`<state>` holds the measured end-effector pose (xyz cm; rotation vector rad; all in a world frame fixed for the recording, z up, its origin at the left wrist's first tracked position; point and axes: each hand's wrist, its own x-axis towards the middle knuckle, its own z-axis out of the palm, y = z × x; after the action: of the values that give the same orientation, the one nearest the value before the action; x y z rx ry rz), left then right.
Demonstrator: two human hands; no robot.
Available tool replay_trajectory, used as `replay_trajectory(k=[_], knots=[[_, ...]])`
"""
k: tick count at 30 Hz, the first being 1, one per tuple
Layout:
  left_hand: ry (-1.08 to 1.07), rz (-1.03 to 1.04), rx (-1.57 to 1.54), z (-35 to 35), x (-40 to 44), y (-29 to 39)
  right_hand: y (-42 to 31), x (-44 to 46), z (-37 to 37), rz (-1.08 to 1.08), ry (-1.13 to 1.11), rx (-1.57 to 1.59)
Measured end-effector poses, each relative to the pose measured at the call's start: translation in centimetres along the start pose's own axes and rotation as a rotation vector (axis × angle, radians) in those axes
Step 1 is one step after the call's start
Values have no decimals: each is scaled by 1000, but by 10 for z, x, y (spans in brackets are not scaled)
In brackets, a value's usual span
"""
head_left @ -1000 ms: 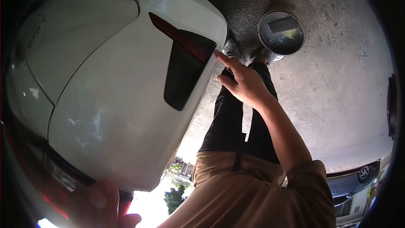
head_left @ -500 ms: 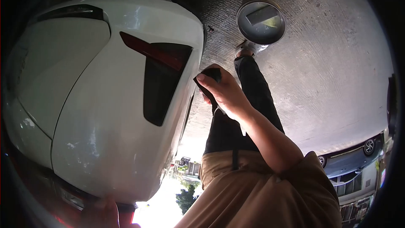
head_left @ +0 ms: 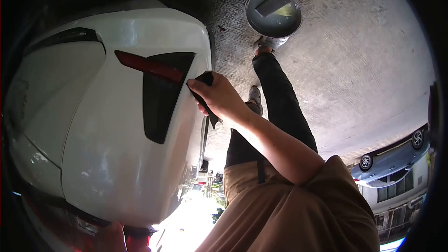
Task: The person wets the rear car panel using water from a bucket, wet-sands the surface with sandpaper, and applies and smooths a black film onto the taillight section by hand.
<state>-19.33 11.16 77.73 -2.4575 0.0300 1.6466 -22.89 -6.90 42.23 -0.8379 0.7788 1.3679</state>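
Note:
My right hand (head_left: 218, 97) is closed around a thin, folded black sheet (head_left: 201, 87) with a pointed lower end; whether it is cloth or sandpaper I cannot tell. The hand is at the corner of a white car body (head_left: 116, 158), close to a black trim panel with a red light strip (head_left: 158, 70). I cannot make out whether the sheet touches the paint. My left hand (head_left: 112, 239) shows dimly at the bottom left, by the car's lower edge in the picture and a red lamp (head_left: 137, 240). Its fingers are mostly hidden in shadow.
A round bucket (head_left: 252, 24) of water stands on the rough concrete floor (head_left: 354, 65), just beyond my foot. In it lie a flat grey piece (head_left: 273, 4) and something yellowish. A blue-grey car (head_left: 396, 158) appears upside down at far right.
My right hand has moved left with the black sheet, nearer the trim panel. The view has shifted, so the bucket and the white car sit further left. My second shoe now shows.

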Motion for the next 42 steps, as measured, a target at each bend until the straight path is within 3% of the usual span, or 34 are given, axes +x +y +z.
replay_trajectory(k=[3,12,16,19,22,26,32,35,38,42], knots=[[-9,-14,8,-4,-2,-1,-2,-36,18,29,-114,-7],[1,-54,34,-14,-1,3,26,8,-33,-155,273,71],[76,-106,-8,-15,1,14,54,3,-26,-547,414,-443],[129,-129,-53,-13,2,17,62,13,-9,-835,569,-460],[135,-164,-147,-19,9,27,75,23,5,-984,664,-487],[219,-139,-227,-8,3,27,93,27,12,-1047,623,-498],[284,-133,-343,3,1,19,112,-36,42,-1336,511,-574],[337,-140,-310,8,-1,14,113,18,15,-1158,647,-578],[348,-117,-300,6,2,20,113,30,16,-1104,637,-510],[370,-116,-280,10,5,24,111,-7,34,-1397,577,-503]])
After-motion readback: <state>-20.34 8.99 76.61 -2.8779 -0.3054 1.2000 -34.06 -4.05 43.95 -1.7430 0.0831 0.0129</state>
